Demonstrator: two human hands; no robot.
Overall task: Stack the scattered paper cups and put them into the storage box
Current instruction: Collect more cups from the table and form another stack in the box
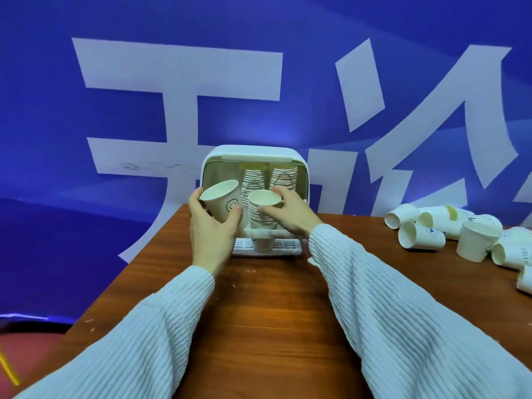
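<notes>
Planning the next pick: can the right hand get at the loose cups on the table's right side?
Probably not yet: the right hand is holding the stack at the box. Once free, nothing blocks the loose cups.

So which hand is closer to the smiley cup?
Left. The left hand holds the smiley cup; the right hand grips the cup stack beside it.

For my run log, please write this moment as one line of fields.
left hand: holds smiley paper cup | right hand: grips cup stack at storage box opening | loose cups: right on table
</notes>
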